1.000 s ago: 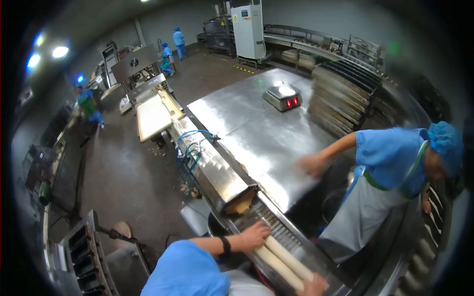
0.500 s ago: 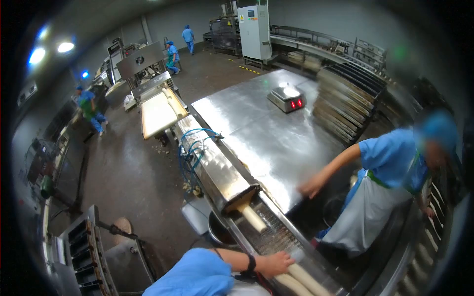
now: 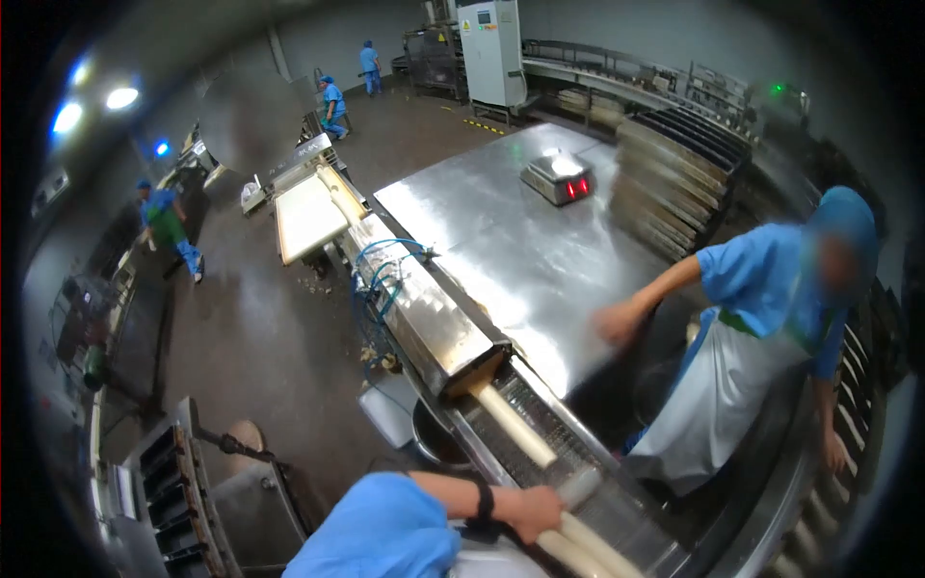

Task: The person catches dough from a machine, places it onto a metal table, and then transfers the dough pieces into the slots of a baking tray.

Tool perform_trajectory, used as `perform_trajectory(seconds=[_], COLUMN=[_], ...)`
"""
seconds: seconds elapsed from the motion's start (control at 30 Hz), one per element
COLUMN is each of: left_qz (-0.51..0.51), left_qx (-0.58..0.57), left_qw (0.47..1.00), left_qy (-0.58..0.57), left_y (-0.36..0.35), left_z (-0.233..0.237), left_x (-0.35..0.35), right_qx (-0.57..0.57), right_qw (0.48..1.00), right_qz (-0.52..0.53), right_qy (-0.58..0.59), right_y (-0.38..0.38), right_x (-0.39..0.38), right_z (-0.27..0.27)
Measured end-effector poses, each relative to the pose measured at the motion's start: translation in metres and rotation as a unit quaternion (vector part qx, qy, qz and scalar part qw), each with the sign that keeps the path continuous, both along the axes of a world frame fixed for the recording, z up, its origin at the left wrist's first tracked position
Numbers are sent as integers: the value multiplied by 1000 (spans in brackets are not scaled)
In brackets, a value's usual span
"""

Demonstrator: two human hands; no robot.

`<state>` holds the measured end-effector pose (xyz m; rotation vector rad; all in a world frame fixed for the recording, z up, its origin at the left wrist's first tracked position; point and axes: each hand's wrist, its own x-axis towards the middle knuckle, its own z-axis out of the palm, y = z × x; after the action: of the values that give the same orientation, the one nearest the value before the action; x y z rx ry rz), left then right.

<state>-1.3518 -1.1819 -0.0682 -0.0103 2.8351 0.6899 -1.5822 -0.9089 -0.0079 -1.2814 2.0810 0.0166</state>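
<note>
My left hand, with a dark band at the wrist, is closed low over the mesh conveyor. A pale grey flat piece like a scraper sticks out from its fingers, blurred. Just below the hand, two pale dough ropes lie side by side and run out of the frame. Another dough rope comes out of the metal housing onto the mesh, its free end close above the scraper-like piece. My right hand is out of view.
A co-worker stands at the right, one blurred hand over the steel table. On that table sits a scale near stacked trays. A metal bowl is under the conveyor's left side. Several people are farther back.
The dough rope has come farther out of the housing towards my hand. My left hand has turned and its fingers are more curled. The co-worker's head has lifted.
</note>
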Motion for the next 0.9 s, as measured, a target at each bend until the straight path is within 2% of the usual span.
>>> perform_trajectory(seconds=[0.03, 0.07, 0.1, 0.13, 0.17, 0.2, 0.23, 0.3, 0.33, 0.4, 0.43, 0.57, 0.67, 0.73, 0.77, 0.9], left_qz=[16, 8, 15, -4, 23, 50, 69, 99, 98, 113, 105, 135, 113, 81, 61, 8], left_qx=[-1, 12, -11, -76, -81, -73, -103, -138, -141, -191, -212, -264, -307, -293, -281, -259], left_qw=[1000, 1000, 1000, 993, 992, 994, 988, 983, 983, 971, 965, 951, 942, 951, 953, 959], left_qy=[-22, 2, -19, -92, -98, -57, -90, -69, -70, -85, -109, -87, -79, -63, -93, -112], left_y=[-6, -18, -26, -38, -47, -56, -64, -81, -87, -104, -113, -142, -155, -161, -161, -161], left_z=[7, -2, -11, 23, 31, 40, 57, 62, 62, 68, 69, 59, 46, 38, 36, 24], left_x=[14, 30, 45, 53, 65, 79, 86, 104, 107, 126, 127, 146, 148, 145, 139, 110], right_qx=[-35, 51, 43, -22, -56, -75, -164, -231, -234, -221, -207, -299, -317, -287, -252, -235], right_qw=[999, 997, 997, 996, 994, 993, 979, 963, 963, 962, 964, 932, 920, 930, 934, 931], right_qz=[-13, 41, 66, 88, 95, 77, 101, 118, 117, 162, 165, 202, 230, 229, 253, 276], right_qy=[-27, -44, 0, 2, -7, -50, -61, -72, -72, 2, -2, -13, -3, -5, 15, 30], right_y=[4, 3, -24, -35, -59, -75, -85, -116, -123, -151, -162, -189, -201, -199, -197, -183], right_x=[1, -20, 6, 13, 24, 32, 38, 54, 63, 82, 89, 112, 116, 111, 107, 92], right_z=[-25, -87, -39, -46, -29, -26, -40, -35, -32, -27, -39, -44, -47, -55, -57, -57])
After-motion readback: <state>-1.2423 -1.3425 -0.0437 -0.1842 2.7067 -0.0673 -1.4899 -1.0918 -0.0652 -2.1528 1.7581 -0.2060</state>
